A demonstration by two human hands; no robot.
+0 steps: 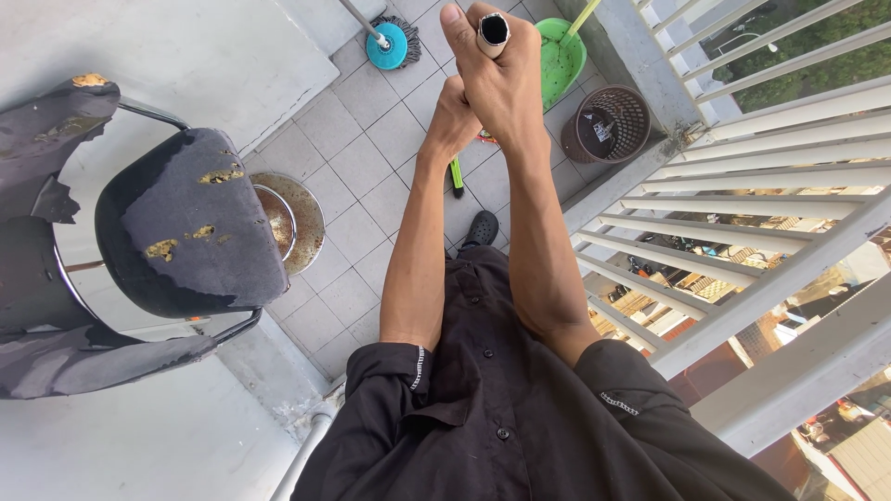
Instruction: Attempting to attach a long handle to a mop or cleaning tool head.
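A small dark cylinder (494,30) is held upright at the fingertips of the right hand (501,88); the left hand (452,119) is pressed against it, its grip hidden.

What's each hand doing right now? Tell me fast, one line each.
Left hand: closed, pressed against the right hand; holding anything cannot be told.
Right hand: closed over the left hand, a ring on one finger; nothing visibly held.

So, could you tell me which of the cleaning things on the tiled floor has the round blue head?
The mop at the top, left of the raised hands; its head is a blue disc with grey strands. The dustpan is green and the slatted basket is dark brown.
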